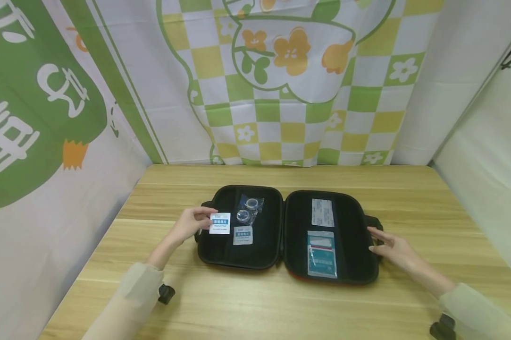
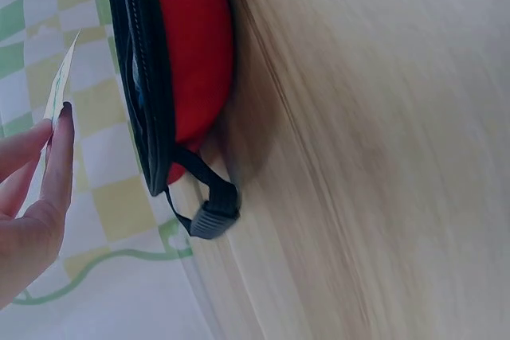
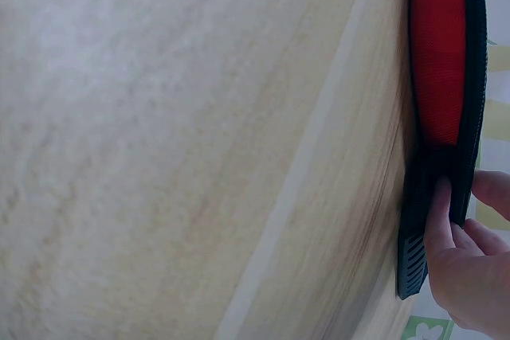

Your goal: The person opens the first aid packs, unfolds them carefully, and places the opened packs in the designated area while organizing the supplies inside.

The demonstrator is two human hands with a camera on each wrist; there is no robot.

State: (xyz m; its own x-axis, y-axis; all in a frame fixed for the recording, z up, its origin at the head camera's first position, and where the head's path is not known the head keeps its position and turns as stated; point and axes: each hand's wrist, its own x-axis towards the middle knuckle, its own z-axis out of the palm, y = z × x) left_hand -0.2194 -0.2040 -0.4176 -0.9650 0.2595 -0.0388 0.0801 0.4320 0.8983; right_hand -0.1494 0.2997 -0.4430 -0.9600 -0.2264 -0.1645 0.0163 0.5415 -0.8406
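Note:
My left hand (image 1: 192,223) pinches a small white and blue alcohol pad packet (image 1: 220,228) between thumb and fingers, held above the left half of an open black zip case (image 1: 259,255). Edge-on, the packet (image 2: 60,85) looks thin and flat in the left wrist view. A second alcohol pad packet (image 1: 243,235) lies inside that half, below a clear bag with round tape rolls (image 1: 247,210). At the right side, my right hand (image 1: 392,248) grips the case's rim beside its handle (image 3: 412,264), fingers on both sides of the edge. Red fabric (image 3: 438,53) covers the case's outside.
In the case's right half lie a white packet (image 1: 322,212) and a teal packet in clear plastic (image 1: 322,257). A handle (image 2: 213,211) sticks out on the left. The case stands on a wooden table (image 1: 255,307), with a patterned cloth (image 1: 280,118) hanging behind.

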